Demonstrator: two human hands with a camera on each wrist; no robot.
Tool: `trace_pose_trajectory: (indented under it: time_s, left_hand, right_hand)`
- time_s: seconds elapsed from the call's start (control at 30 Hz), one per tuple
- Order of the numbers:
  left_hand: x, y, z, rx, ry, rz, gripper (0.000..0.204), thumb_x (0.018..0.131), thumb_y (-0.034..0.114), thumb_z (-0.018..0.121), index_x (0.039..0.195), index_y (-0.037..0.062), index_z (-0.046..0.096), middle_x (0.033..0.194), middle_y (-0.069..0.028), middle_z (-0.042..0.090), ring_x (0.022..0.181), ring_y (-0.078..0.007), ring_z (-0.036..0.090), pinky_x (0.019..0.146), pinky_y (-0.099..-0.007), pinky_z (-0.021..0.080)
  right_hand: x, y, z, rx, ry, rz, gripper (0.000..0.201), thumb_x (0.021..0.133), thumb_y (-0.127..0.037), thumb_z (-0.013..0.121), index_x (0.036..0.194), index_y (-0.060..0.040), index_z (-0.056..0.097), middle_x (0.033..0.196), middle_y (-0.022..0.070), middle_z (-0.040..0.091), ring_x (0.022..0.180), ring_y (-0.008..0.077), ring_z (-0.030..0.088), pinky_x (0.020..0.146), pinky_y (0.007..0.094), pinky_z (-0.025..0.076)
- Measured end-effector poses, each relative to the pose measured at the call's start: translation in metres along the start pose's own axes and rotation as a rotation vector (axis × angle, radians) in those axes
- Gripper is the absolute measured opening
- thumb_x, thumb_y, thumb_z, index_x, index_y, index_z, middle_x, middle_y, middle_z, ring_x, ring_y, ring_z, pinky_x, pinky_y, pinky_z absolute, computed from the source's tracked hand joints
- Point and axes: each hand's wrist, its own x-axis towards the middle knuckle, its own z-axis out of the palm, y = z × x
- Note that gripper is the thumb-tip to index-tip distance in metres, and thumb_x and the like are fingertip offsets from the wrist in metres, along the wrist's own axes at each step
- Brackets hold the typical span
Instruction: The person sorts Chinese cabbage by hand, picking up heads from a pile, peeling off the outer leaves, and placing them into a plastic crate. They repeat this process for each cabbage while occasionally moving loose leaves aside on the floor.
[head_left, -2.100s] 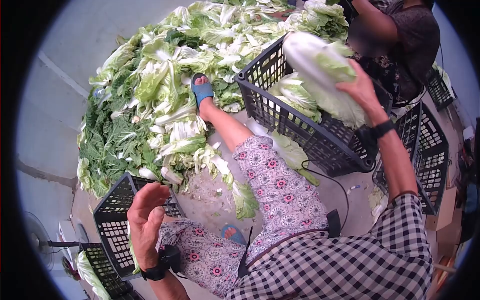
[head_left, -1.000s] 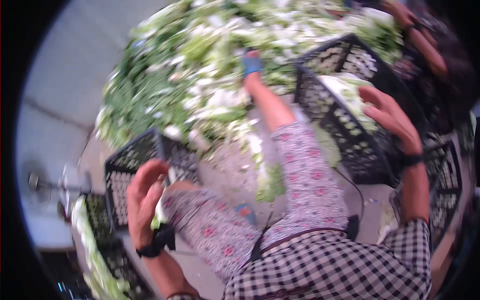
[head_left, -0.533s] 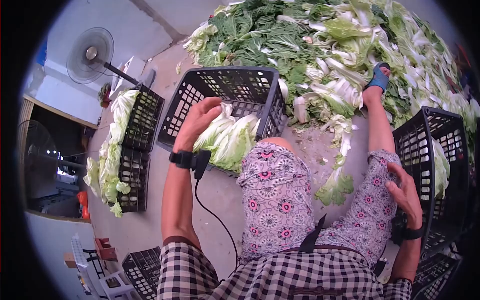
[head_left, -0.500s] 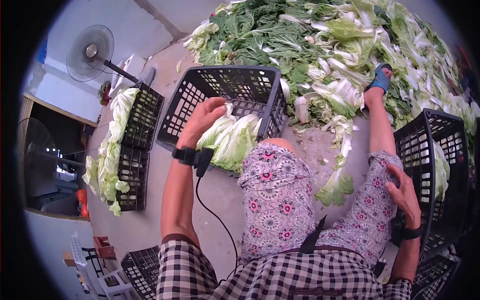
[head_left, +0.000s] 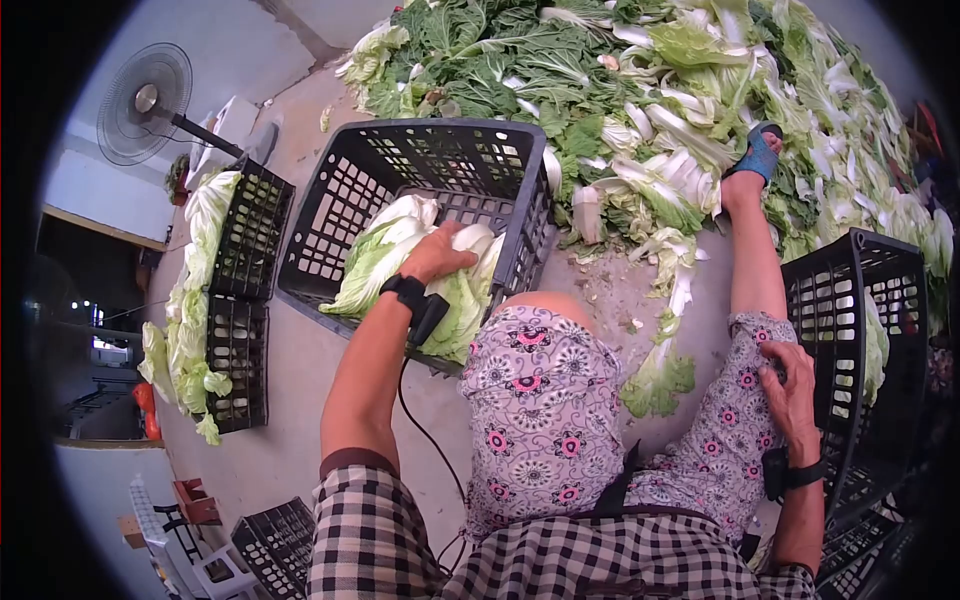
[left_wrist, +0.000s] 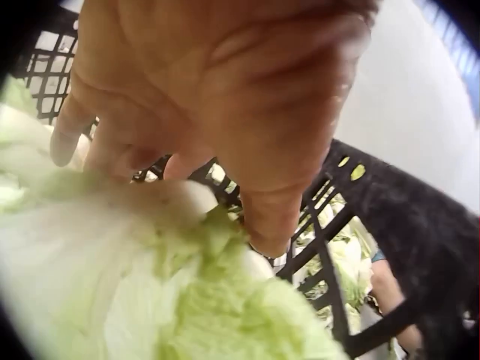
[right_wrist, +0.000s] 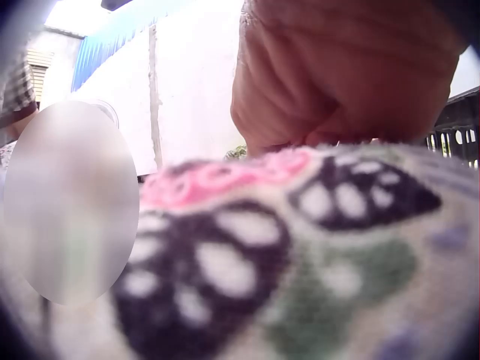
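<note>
My left hand [head_left: 436, 256] reaches down into a black plastic crate [head_left: 437, 126] at my left knee. It lies over the white stem ends of napa cabbages [head_left: 455, 322]. The left wrist view shows the fingers [left_wrist: 109, 150] reaching down just beyond a cabbage's pale base [left_wrist: 187, 199], while the thumb [left_wrist: 267, 217] stands apart beside the crate's slotted wall. On my right knee, over the flower-patterned trousers [head_left: 725, 400], my right hand [head_left: 795, 390] rests with loosely bent fingers and holds nothing.
A heap of loose cabbage leaves [head_left: 600, 130] spreads ahead, my right foot among them. Another black crate [head_left: 858, 330] with cabbage stands at my right. Two packed crates [head_left: 245, 340] and a standing fan [head_left: 145, 100] are at the left. A cable [head_left: 430, 435] hangs from my left wrist.
My right hand let a napa cabbage go into the right crate and came to rest on my knee. My view turned left, and my left hand lowered onto the cabbages in the left crate.
</note>
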Motion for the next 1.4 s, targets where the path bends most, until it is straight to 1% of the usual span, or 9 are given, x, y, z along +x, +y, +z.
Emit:
trace_pose_trajectory:
  time_s: [0.3, 0.4, 0.57, 0.77, 0.83, 0.9, 1.03, 1.2, 1.4]
  left_hand:
    - [-0.105, 0.03, -0.073, -0.856, 0.728, 0.436, 0.062, 0.072, 0.008, 0.07, 0.127, 0.0018, 0.042, 0.114, -0.0126, 0.057, 0.096, -0.0201, 0.06, 0.082, -0.032, 0.051]
    - [-0.134, 0.054, -0.095, -1.232, 0.646, 0.655, 0.054, 0.076, 0.009, 0.07, 0.123, 0.0041, 0.045, 0.111, -0.0084, 0.057, 0.097, -0.0195, 0.058, 0.089, -0.0326, 0.048]
    - [-0.172, 0.148, -0.074, -1.128, 0.403, 0.827, 0.059, 0.074, 0.018, 0.069, 0.125, 0.0012, 0.045, 0.112, -0.0099, 0.059, 0.097, -0.0196, 0.061, 0.088, -0.0336, 0.05]
    - [-0.22, 0.264, 0.011, -1.15, -0.129, 0.831, 0.092, 0.061, 0.03, 0.081, 0.135, 0.0022, 0.035, 0.124, -0.0111, 0.053, 0.111, -0.0211, 0.055, 0.097, -0.035, 0.044]
    - [-0.219, 0.279, 0.047, -1.117, -0.31, 0.842, 0.096, 0.063, 0.032, 0.08, 0.139, 0.0014, 0.03, 0.129, -0.0113, 0.05, 0.117, -0.021, 0.051, 0.101, -0.0354, 0.04]
    - [-0.218, 0.286, 0.057, -1.02, -0.395, 0.919, 0.094, 0.066, 0.034, 0.079, 0.139, 0.0001, 0.03, 0.131, -0.012, 0.049, 0.118, -0.0213, 0.05, 0.103, -0.0359, 0.037]
    - [-0.207, 0.282, 0.057, -0.836, -0.204, 1.077, 0.089, 0.072, 0.034, 0.075, 0.14, 0.0, 0.029, 0.135, -0.0138, 0.044, 0.122, -0.0213, 0.045, 0.103, -0.0351, 0.035]
    - [-0.21, 0.288, 0.077, -0.806, -0.107, 0.939, 0.081, 0.074, 0.014, 0.073, 0.14, 0.0023, 0.027, 0.135, -0.0146, 0.044, 0.122, -0.0218, 0.045, 0.102, -0.0341, 0.036]
    - [-0.204, 0.278, 0.082, -1.109, -0.119, 0.807, 0.079, 0.074, 0.017, 0.074, 0.138, 0.0008, 0.031, 0.128, -0.0117, 0.05, 0.115, -0.0217, 0.052, 0.099, -0.0338, 0.042]
  right_hand:
    - [-0.007, 0.01, -0.001, 0.119, 0.009, 0.005, 0.038, 0.075, -0.013, 0.061, 0.111, -0.0037, 0.056, 0.102, 0.0132, 0.061, 0.1, 0.03, 0.055, 0.092, 0.0382, 0.038]
    - [-0.008, 0.015, -0.001, 0.322, -0.026, 0.11, 0.057, 0.073, -0.02, 0.065, 0.125, -0.0038, 0.048, 0.116, 0.0167, 0.058, 0.111, 0.0299, 0.052, 0.096, 0.0395, 0.037]
    - [0.001, -0.024, -0.026, 0.585, 0.047, 0.082, 0.096, 0.065, -0.034, 0.073, 0.143, -0.0039, 0.025, 0.141, 0.0213, 0.037, 0.131, 0.031, 0.037, 0.105, 0.0429, 0.032]
    - [0.017, -0.075, -0.046, 0.693, 0.171, -0.332, 0.112, 0.064, -0.053, 0.079, 0.145, -0.0043, 0.019, 0.143, 0.0168, 0.035, 0.133, 0.0272, 0.034, 0.105, 0.0382, 0.033]
    - [0.001, -0.103, -0.049, 1.254, -0.405, -0.19, 0.099, 0.067, -0.041, 0.081, 0.141, -0.0034, 0.029, 0.134, 0.0129, 0.045, 0.125, 0.0217, 0.042, 0.103, 0.035, 0.035]
    - [-0.017, -0.103, -0.039, 1.244, -0.341, -0.139, 0.086, 0.07, -0.033, 0.081, 0.137, -0.0031, 0.036, 0.126, 0.0096, 0.051, 0.118, 0.0181, 0.047, 0.1, 0.0334, 0.038]
    - [-0.024, -0.086, -0.051, 1.163, -0.187, -0.066, 0.067, 0.075, -0.025, 0.078, 0.129, -0.0022, 0.047, 0.118, 0.0071, 0.057, 0.109, 0.0145, 0.053, 0.095, 0.0308, 0.043]
    - [-0.022, -0.084, -0.04, 1.179, -0.164, -0.092, 0.078, 0.073, -0.024, 0.078, 0.136, -0.0004, 0.037, 0.124, 0.0096, 0.053, 0.113, 0.0168, 0.051, 0.096, 0.0311, 0.042]
    - [-0.029, -0.067, -0.025, 0.984, 0.011, -0.259, 0.095, 0.07, -0.021, 0.079, 0.142, 0.0057, 0.023, 0.136, 0.0139, 0.044, 0.121, 0.0203, 0.045, 0.103, 0.0301, 0.035]
